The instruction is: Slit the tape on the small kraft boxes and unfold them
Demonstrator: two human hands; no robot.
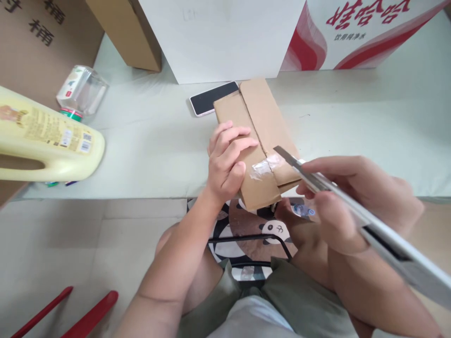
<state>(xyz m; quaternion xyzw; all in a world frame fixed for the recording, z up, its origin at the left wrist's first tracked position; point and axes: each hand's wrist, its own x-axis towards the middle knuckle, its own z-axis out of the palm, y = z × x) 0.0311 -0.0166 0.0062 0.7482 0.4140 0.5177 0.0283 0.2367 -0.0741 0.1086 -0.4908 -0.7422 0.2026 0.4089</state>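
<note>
A flat brown cardboard package (262, 117) lies on the pale table (148, 145), its near end over the table's front edge. My left hand (227, 159) rests on its left flap, fingers curled and pressing it down. My right hand (352, 202) is closed round a silver utility knife (352, 202). The knife's blade tip (282, 152) sits just above a patch of clear tape (266, 166) on the package's seam.
A smartphone (211, 97) lies face up behind the package. A large yellow jug (45, 141) lies on its side at the left, with a clear plastic bottle (82, 91) behind it. Cardboard boxes (127, 30) and a white box (221, 37) stand along the back. Red bars (88, 319) show bottom left.
</note>
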